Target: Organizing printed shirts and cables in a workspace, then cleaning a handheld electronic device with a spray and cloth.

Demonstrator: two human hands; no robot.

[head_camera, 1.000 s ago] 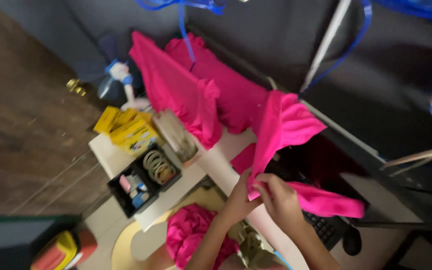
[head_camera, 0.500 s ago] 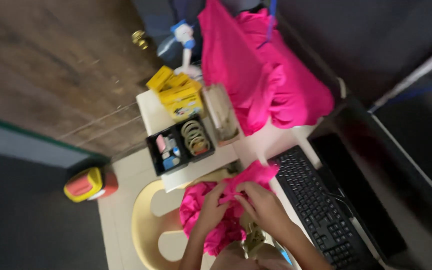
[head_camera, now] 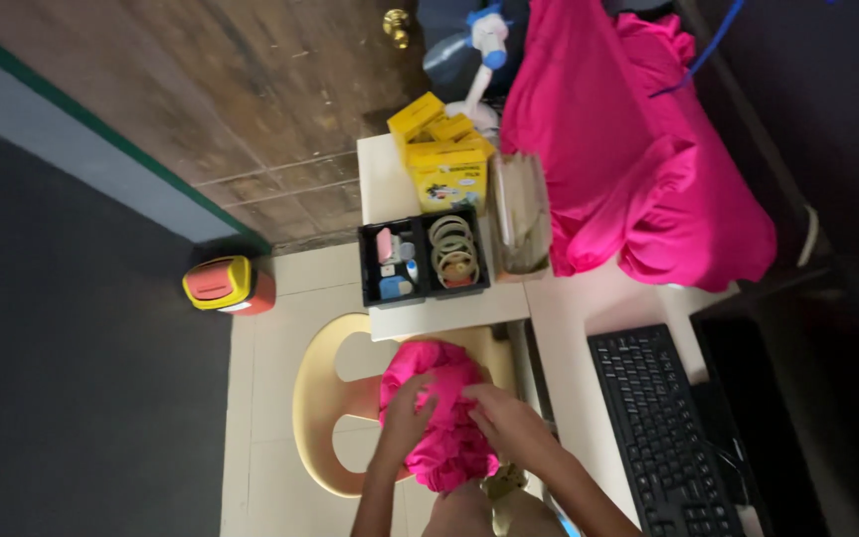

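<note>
We note the left hand (head_camera: 405,423) and right hand (head_camera: 509,428) both closed, gripping a bunched pink cloth (head_camera: 439,418) over the chair (head_camera: 325,398), just below the surface (head_camera: 449,316) edge.

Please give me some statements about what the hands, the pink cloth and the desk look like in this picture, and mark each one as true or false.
1. Both hands, the left hand and the right hand, are on the bunched pink cloth. True.
2. The black keyboard lies to the left of the hands. False: it lies on the white desk to their right.
3. The black organiser tray holds rolls of tape in one compartment. True.
4. The yellow boxes stand on the floor beside the chair. False: they stand on the desk, behind the tray.
5. A large heap of pink fabric lies on the desk. True.
</note>
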